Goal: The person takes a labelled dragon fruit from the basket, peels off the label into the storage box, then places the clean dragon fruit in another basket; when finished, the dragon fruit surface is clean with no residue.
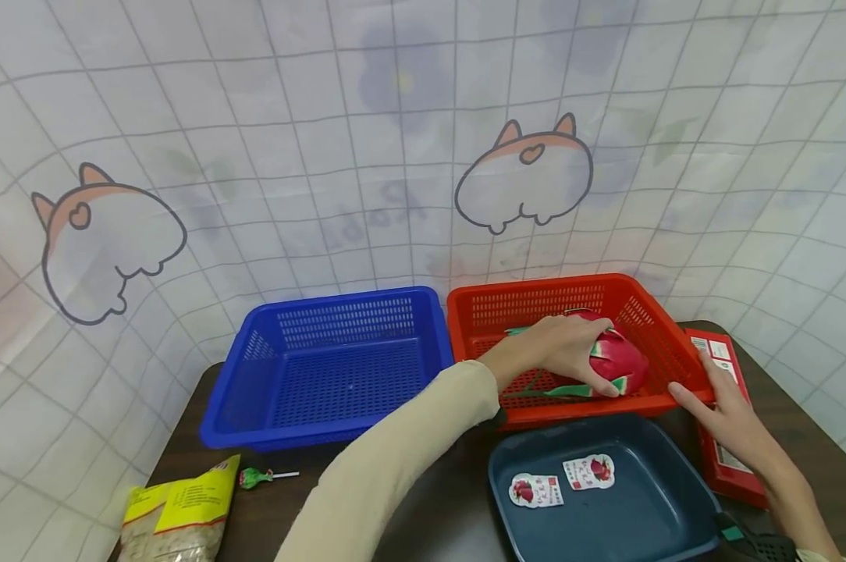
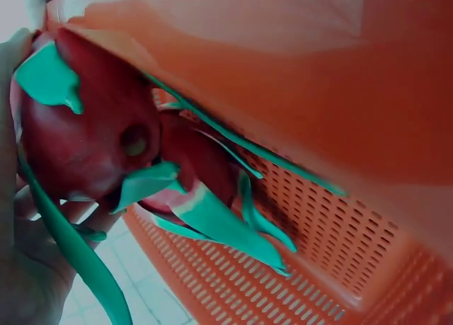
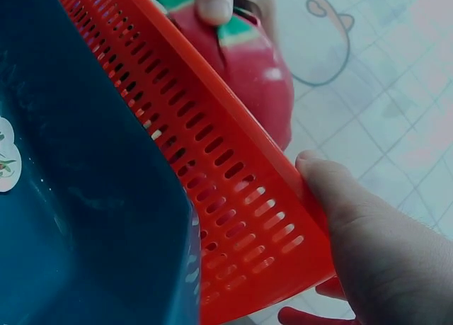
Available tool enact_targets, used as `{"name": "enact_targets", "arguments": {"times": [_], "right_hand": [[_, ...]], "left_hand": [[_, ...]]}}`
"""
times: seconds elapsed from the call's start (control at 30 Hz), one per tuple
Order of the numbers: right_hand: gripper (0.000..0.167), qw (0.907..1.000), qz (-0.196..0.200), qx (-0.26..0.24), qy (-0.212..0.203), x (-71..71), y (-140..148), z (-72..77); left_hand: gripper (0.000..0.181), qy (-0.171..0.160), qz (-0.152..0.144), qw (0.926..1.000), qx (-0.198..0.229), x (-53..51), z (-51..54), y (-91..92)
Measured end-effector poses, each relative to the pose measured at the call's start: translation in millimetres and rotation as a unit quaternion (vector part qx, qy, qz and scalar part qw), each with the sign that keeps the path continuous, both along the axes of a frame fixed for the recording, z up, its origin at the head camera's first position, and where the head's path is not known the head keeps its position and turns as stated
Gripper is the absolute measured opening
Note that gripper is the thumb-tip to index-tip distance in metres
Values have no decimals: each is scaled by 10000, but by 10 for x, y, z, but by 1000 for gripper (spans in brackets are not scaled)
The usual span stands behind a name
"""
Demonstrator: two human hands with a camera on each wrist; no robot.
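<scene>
My left hand (image 1: 566, 347) grips a pink dragon fruit (image 1: 616, 361) with green leaf tips, inside the red basket (image 1: 535, 290). In the left wrist view that fruit (image 2: 88, 127) fills the upper left, and a second dragon fruit (image 2: 198, 169) with long green leaves sits close behind it. On the basket's near right corner, my right hand (image 1: 735, 421) holds the rim. The right wrist view shows the thumb (image 3: 329, 180) over the rim, with other fingers partly hidden below. Seen there too, the left thumb presses on the gripped fruit (image 3: 258, 77) above the rim.
A blue basket (image 1: 353, 343) stands left of the red one. In front is a dark blue tray (image 1: 627, 515) with two fruit-picture labels. A red box (image 1: 728, 468) lies at the right. A yellow bag (image 1: 184, 507) and a lollipop (image 1: 254, 478) lie front left. A patterned curtain backs the table.
</scene>
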State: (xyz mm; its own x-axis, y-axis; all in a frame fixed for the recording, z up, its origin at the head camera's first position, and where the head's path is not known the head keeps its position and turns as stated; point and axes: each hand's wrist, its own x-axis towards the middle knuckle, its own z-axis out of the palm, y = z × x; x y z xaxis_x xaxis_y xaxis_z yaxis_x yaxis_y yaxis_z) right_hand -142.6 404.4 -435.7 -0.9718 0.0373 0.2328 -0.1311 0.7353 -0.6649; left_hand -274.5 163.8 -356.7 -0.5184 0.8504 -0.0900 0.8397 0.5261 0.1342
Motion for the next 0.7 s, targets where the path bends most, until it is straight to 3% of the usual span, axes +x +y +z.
{"name": "enact_targets", "arguments": {"times": [0.27, 0.47, 0.57, 0.7], "right_hand": [[82, 10000, -34, 21, -41, -2, 1, 8], [83, 9997, -117, 70, -189, 24, 18, -1], [83, 9995, -115, 93, -284, 21, 27, 1], [83, 9994, -98, 72, -327, 13, 34, 0]], "left_hand": [[101, -120, -4, 9977, -663, -62, -18, 166], [100, -678, -195, 9949, -714, -131, -70, 246], [99, -780, -295, 9931, -829, -150, -106, 252], [100, -881, -207, 9913, -953, -153, -160, 213]]}}
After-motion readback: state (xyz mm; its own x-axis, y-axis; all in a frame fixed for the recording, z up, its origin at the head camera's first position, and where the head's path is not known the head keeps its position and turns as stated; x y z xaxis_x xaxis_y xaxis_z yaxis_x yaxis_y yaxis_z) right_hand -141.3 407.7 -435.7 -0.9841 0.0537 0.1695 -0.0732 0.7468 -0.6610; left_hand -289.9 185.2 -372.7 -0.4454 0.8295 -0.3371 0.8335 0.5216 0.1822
